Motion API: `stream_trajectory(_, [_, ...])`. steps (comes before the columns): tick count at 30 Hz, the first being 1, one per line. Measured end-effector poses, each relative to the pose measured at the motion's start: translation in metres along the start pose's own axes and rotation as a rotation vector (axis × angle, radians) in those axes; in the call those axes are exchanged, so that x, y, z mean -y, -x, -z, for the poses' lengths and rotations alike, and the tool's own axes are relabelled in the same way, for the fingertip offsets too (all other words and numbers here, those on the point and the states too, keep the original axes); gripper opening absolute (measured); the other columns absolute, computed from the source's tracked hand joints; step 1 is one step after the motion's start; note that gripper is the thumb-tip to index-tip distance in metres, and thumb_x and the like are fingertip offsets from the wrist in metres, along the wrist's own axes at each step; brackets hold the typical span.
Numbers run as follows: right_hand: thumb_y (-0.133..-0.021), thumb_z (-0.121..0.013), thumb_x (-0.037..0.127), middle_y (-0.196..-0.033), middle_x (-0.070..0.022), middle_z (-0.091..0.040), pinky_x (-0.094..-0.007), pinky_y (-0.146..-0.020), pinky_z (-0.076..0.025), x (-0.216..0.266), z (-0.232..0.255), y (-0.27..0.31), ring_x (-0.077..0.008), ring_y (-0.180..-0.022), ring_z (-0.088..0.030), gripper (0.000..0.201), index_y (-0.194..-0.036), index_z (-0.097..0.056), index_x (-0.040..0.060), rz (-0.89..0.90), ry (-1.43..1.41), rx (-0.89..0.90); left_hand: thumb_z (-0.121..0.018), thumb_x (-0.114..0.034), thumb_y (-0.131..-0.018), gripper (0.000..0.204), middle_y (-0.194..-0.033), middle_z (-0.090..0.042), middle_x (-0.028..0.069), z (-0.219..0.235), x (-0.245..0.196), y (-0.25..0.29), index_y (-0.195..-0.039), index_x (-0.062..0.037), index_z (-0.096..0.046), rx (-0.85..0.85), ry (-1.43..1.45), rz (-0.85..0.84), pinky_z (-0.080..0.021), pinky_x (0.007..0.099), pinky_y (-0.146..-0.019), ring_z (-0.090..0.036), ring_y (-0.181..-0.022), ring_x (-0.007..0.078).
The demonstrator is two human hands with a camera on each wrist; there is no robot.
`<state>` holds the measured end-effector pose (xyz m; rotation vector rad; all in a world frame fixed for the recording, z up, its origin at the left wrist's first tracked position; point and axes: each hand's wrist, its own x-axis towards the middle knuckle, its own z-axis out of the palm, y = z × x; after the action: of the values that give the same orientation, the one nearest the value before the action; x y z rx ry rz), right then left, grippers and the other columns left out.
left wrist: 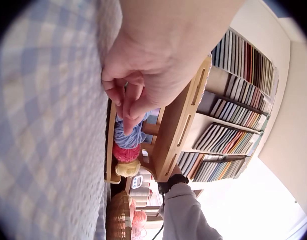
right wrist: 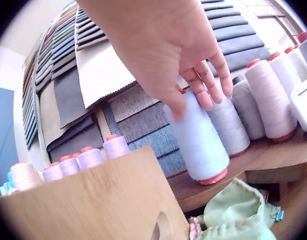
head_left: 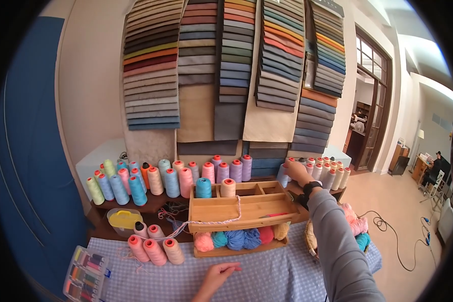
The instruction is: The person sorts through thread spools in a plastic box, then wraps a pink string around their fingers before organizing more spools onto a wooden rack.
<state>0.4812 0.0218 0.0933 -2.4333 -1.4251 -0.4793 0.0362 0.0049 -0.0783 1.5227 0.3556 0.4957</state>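
Note:
My right hand [head_left: 298,173] reaches to the dark back shelf, at the right end of the wooden organizer. In the right wrist view, its thumb and fingers grip the top of a pale blue thread cone [right wrist: 199,142] with a red base. The cone stands near the shelf's edge, beside grey and pale lilac cones [right wrist: 271,97]. My left hand [head_left: 219,277] hovers low over the checked cloth, in front of the organizer, its fingers loosely bent and holding nothing. Balls of blue yarn [left wrist: 128,134] show just beyond its fingertips in the left wrist view.
The wooden organizer [head_left: 214,214] carries a teal cone [head_left: 203,188], a peach cone [head_left: 228,188] and a braided cord. Pink cones [head_left: 155,251] stand on the checked cloth [head_left: 186,287]. A clear thread box [head_left: 85,274] lies left; a yarn basket [head_left: 312,241] sits right.

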Motion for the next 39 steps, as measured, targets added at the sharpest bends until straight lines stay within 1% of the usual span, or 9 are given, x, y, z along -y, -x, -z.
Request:
stream_trajectory(4, [-0.071,-0.066,0.019,-0.093,-0.0140,-0.063,-0.0392,-0.073,-0.046,-0.020,0.020,0.015,-0.0314,-0.090,-0.059,0.032,-0.100,-0.057,0.0070,-0.027,0.070,0.067,-0.051,-0.011,-0.088,0.026,-0.097,-0.064,0.0054,-0.002,-0.002,0.000,-0.109,0.0015,-0.058,0.011,-0.008,-0.010,-0.040,0.0198,-0.081,-0.054,-0.090,0.0078])
stream_trajectory(12, [-0.077,-0.057,0.012,-0.091,-0.0143,-0.062,-0.0402,-0.071,-0.047,-0.034,0.014,0.035,-0.0308,-0.086,-0.059,0.022,-0.099,-0.058,0.0094,-0.018,0.146,-0.196,-0.050,-0.010,-0.087,0.025,-0.095,-0.065,0.0045,0.000,-0.001,0.001,-0.108,0.0005,-0.059,-0.014,-0.011,-0.027,-0.041,0.0194,-0.080,-0.055,-0.088,0.0068])
stream_trajectory(15, [-0.077,-0.054,0.006,-0.091,-0.0137,-0.062,-0.0400,-0.068,-0.049,-0.032,0.015,0.032,-0.0301,-0.085,-0.060,0.028,-0.104,-0.055,0.0101,-0.064,0.184,-0.125,-0.050,-0.012,-0.088,0.026,-0.095,-0.065,0.0040,0.000,0.000,0.000,-0.108,0.0002,-0.059,-0.021,-0.018,-0.023,-0.041,0.0196,-0.080,-0.055,-0.088,0.0062])
stream_trajectory(22, [-0.080,-0.051,0.011,-0.092,-0.0153,-0.062,-0.0411,-0.069,-0.049,-0.032,0.007,0.025,-0.0315,-0.086,-0.060,0.025,-0.105,-0.054,0.0109,-0.199,0.107,-0.101,-0.050,-0.011,-0.088,0.025,-0.095,-0.065,0.0039,-0.001,0.002,-0.001,-0.108,0.0001,-0.060,-0.015,-0.005,0.016,-0.040,0.0198,-0.081,-0.055,-0.089,0.0063])
stream_trajectory(26, [-0.078,-0.051,0.015,-0.098,-0.0178,-0.060,-0.0428,-0.077,-0.045,-0.037,0.009,0.027,-0.0346,-0.093,-0.056,0.032,-0.110,-0.048,0.0106,-0.223,0.044,-0.026,-0.049,-0.010,-0.087,0.025,-0.095,-0.066,0.0040,-0.001,0.004,-0.002,-0.107,0.0000,-0.060,-0.023,-0.002,0.009,-0.040,0.0196,-0.081,-0.055,-0.089,0.0061])
stream_trajectory(28, [-0.077,-0.053,0.015,-0.098,-0.0181,-0.060,-0.0436,-0.076,-0.045,-0.043,0.007,0.028,-0.0357,-0.092,-0.056,0.033,-0.109,-0.047,0.0103,-0.147,0.057,-0.222,-0.049,-0.010,-0.087,0.024,-0.095,-0.066,0.0040,-0.001,0.006,-0.002,-0.107,-0.0001,-0.060,-0.025,0.005,0.003,-0.040,0.0194,-0.081,-0.055,-0.088,0.0059])
stream_trajectory(33, [-0.078,-0.048,0.011,-0.099,-0.0203,-0.057,-0.0432,-0.075,-0.046,-0.062,0.049,0.043,-0.0369,-0.090,-0.056,0.026,-0.103,-0.051,0.0074,-0.196,0.062,-0.302,-0.048,-0.007,-0.087,0.024,-0.093,-0.066,0.0045,-0.002,0.001,0.000,-0.107,-0.0004,-0.060,-0.049,0.007,0.001,-0.040,0.0181,-0.078,-0.055,-0.085,0.0059])
stream_trajectory(37, [-0.075,-0.050,0.010,-0.097,-0.0220,-0.057,-0.0433,-0.078,-0.045,-0.090,0.070,0.063,-0.0379,-0.092,-0.055,0.028,-0.102,-0.052,0.0046,-0.264,0.157,-0.250,-0.051,-0.009,-0.087,0.025,-0.095,-0.065,0.0059,-0.002,-0.003,0.001,-0.107,0.0018,-0.059,-0.019,-0.003,0.008,-0.040,0.0193,-0.078,-0.054,-0.087,0.0072])
stream_trajectory(39, [-0.077,-0.049,0.010,-0.107,-0.0169,-0.054,-0.0421,-0.077,-0.047,-0.105,0.074,0.075,-0.0333,-0.097,-0.055,0.032,-0.109,-0.052,0.0062,-0.313,0.284,-0.149,-0.050,-0.008,-0.087,0.025,-0.095,-0.065,0.0063,-0.004,-0.006,0.002,-0.107,0.0019,-0.059,-0.015,-0.004,-0.004,-0.040,0.0188,-0.077,-0.054,-0.086,0.0070])
